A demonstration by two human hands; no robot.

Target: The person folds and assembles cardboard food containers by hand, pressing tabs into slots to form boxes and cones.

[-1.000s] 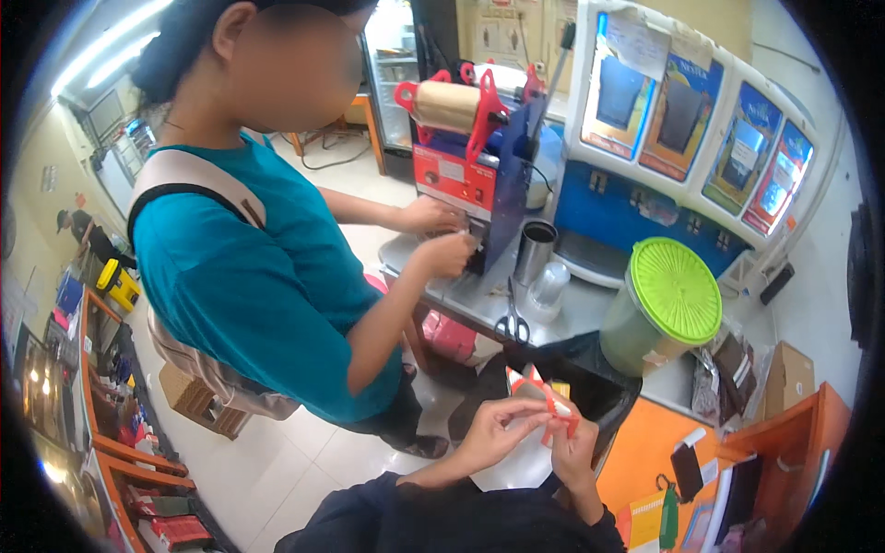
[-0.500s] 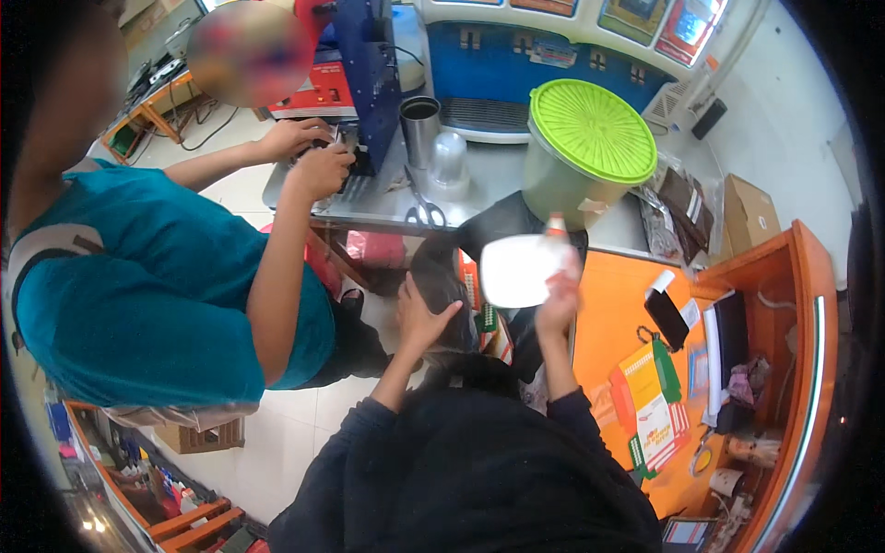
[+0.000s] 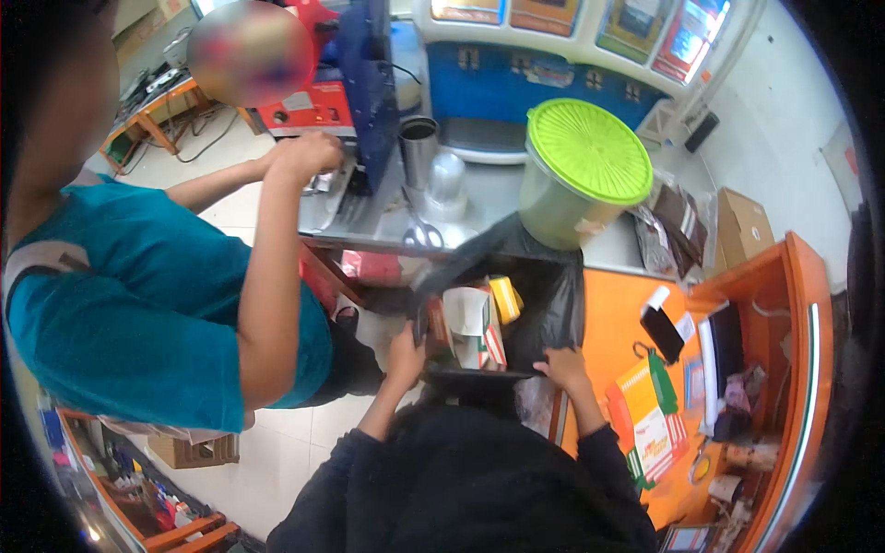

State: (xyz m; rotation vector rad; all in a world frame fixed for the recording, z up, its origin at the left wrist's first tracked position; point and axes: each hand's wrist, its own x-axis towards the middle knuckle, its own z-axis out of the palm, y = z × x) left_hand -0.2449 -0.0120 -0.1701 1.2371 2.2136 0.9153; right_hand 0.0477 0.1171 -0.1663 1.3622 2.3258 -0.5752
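Metal table (image 3: 376, 210), back of room: bearing a steel cup (image 3: 418, 157), clear plastic cups (image 3: 448, 186), scissors (image 3: 424, 237) and a tub (image 3: 558, 198) with a green lid (image 3: 590, 147). Red-fronted machine (image 3: 309, 109) standing at its left end; a person in a teal shirt (image 3: 166, 313) working beside it.

Black bag (image 3: 553, 295), one: hanging open before the wearer, below the metal table's front edge and left of the orange table (image 3: 601, 304). Contents: white cartons with red markings (image 3: 470, 311) and a yellow box (image 3: 504, 300) lying inside.

Left hand (image 3: 403, 358): gripping the bag's left edge, fingers bent around the plastic. Right hand (image 3: 564, 369): resting at the right near corner, thumb pointing inward; whether it is pinching the plastic, cannot tell.

Orange table: holding a flattened carton (image 3: 650, 429) and a dark phone (image 3: 662, 332), both well apart from the hands.

Handling note, by judgement: thin plastic is probably calling for even tension, both hands level, fingers taking a broad fold rather than a tip, and cartons staying below the edge.
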